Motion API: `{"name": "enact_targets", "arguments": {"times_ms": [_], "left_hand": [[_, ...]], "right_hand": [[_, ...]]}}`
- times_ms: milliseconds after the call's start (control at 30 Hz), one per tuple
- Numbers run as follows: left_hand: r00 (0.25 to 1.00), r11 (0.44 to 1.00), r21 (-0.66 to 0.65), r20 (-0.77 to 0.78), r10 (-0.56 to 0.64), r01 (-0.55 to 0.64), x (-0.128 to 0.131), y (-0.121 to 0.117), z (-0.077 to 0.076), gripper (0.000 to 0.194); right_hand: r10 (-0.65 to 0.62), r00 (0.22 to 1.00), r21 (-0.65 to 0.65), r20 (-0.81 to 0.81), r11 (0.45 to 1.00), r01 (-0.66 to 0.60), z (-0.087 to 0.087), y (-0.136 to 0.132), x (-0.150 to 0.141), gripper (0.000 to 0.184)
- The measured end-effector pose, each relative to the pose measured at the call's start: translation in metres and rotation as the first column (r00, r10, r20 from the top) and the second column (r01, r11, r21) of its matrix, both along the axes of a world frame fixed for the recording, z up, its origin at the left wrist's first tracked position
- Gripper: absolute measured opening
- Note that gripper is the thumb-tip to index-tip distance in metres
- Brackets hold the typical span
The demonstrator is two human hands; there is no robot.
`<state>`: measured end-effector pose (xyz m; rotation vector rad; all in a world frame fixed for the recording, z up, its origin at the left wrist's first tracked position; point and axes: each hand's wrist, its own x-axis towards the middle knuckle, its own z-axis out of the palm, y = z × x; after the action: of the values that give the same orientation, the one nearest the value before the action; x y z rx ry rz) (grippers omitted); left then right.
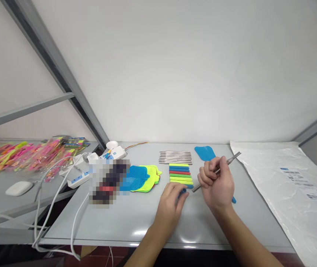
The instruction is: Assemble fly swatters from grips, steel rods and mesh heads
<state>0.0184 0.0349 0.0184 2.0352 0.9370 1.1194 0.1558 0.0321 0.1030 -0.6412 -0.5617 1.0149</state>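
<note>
My left hand (171, 202) is closed on a small blue tube-shaped sleeve (184, 191), its open end facing my right hand. My right hand (218, 181) grips a thin silver metal rod (233, 157) that slants up to the right; its lower end is close to the sleeve but apart from it. Beyond the hands lies a row of coloured handle sleeves (180, 173) in yellow, blue, red and green. Several silver rods (175, 157) lie side by side behind them. A blue flat paddle-shaped piece (204, 152) is partly hidden behind my right hand, and a blue tip (233, 200) shows below it.
Blue and yellow perforated swatter heads (139, 178) are stacked on the grey table (97, 230). Left of them are a blurred-out object (110, 181), power strips (77, 180) with loose white cables, and bagged colourful items (36, 155). A white plastic mailer (286, 185) covers the right side.
</note>
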Motion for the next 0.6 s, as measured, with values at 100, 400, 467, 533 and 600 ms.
{"name": "enact_targets", "arguments": {"times_ms": [100, 400, 467, 533, 600], "left_hand": [[1.0, 0.999, -0.031, 0.01, -0.015, 0.015, 0.001, 0.002, -0.001, 0.013], [0.999, 0.997, -0.066, -0.007, -0.032, 0.032, 0.001, 0.003, -0.003, 0.017], [0.999, 0.997, -0.062, -0.009, -0.042, 0.041, 0.0, 0.003, -0.003, 0.02], [0.999, 0.997, -0.063, -0.008, -0.05, 0.049, 0.0, 0.002, -0.004, 0.023], [0.999, 0.997, -0.065, -0.006, -0.046, 0.046, -0.001, 0.002, -0.005, 0.025]], "right_hand": [[0.033, 0.999, 0.031, 0.039, 0.999, -0.035, 0.005, 0.004, -0.009, 0.038], [0.15, 0.956, 0.058, 0.252, 0.984, -0.169, -0.014, 0.011, -0.023, 0.037], [0.185, 0.927, 0.022, 0.325, 0.979, -0.203, -0.016, 0.01, -0.023, 0.036], [0.222, 0.893, -0.018, 0.391, 0.972, -0.233, -0.019, 0.011, -0.023, 0.035], [0.256, 0.854, -0.06, 0.453, 0.964, -0.257, -0.024, 0.011, -0.024, 0.034]]}}
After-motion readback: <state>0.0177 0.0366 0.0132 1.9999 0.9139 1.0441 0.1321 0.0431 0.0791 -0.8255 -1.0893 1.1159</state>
